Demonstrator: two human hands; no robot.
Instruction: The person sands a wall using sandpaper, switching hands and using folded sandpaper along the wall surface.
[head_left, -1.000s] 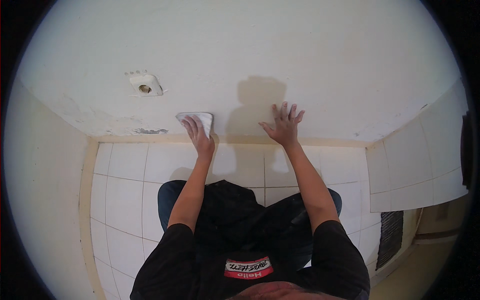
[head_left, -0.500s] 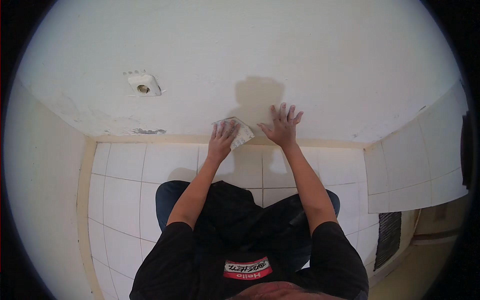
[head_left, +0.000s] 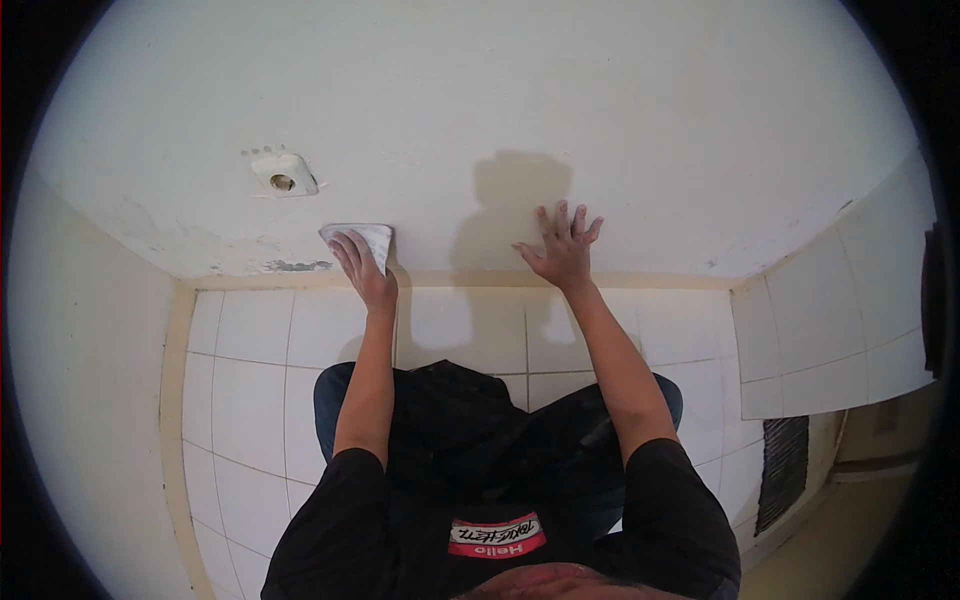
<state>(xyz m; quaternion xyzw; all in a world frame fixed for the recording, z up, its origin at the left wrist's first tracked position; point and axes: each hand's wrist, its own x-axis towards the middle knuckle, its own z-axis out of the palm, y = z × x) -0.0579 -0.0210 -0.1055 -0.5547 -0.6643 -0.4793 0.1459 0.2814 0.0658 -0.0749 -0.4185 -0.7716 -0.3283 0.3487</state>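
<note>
Left hand (head_left: 364, 272) over white sheet (head_left: 376, 239).

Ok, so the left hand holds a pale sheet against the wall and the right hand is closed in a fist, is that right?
Not quite: the head view shows the right hand spread open, not in a fist. The left hand does hold the pale sheet against the wall.

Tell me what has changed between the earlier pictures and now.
The left hand, holding the white sheet, went right along the wall, then back left, now farther left than at first, nearer the socket. Nothing was taken hold of or let go. The right hand stays spread at the wall.
</note>
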